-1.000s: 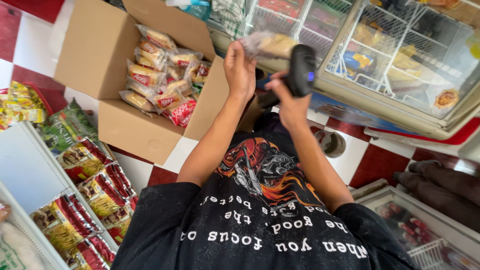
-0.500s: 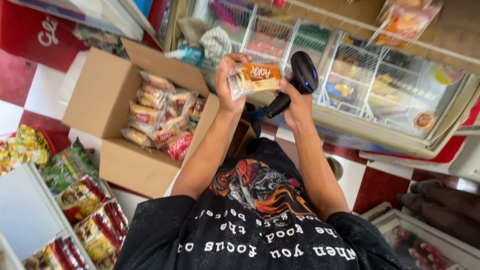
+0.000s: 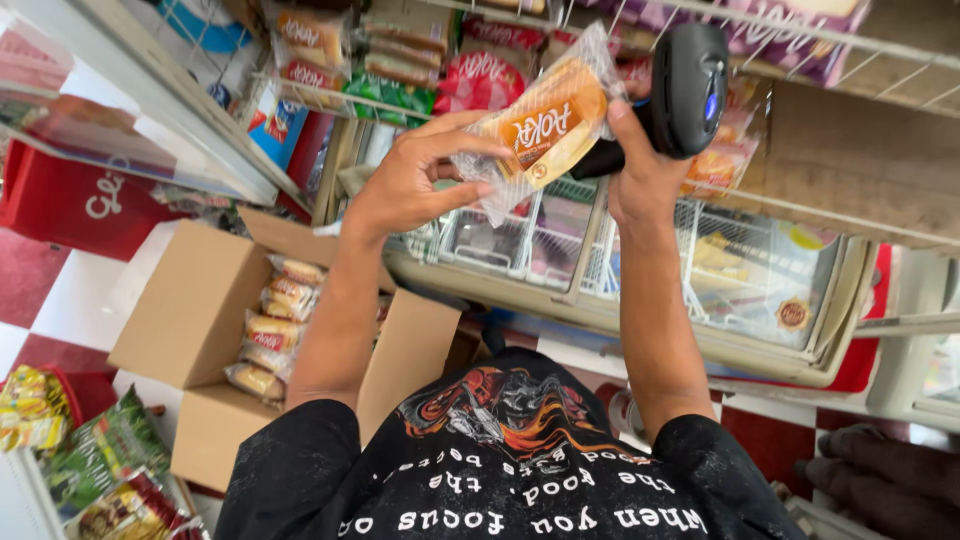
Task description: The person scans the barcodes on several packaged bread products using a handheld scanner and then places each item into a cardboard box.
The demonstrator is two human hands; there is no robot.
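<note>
Left hand holds bun packet; right hand black scanner.

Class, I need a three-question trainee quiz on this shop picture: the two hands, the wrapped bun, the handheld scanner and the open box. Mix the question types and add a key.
1. True or false: the left hand holds a wrapped bun.
2. What does the right hand grip?
A. a black handheld scanner
B. a glass bottle
C. a pair of scissors
3. Fill in: the open cardboard box on the floor holds more wrapped ____.

Key
1. True.
2. A.
3. Buns, stacked in a row inside the box.
</note>
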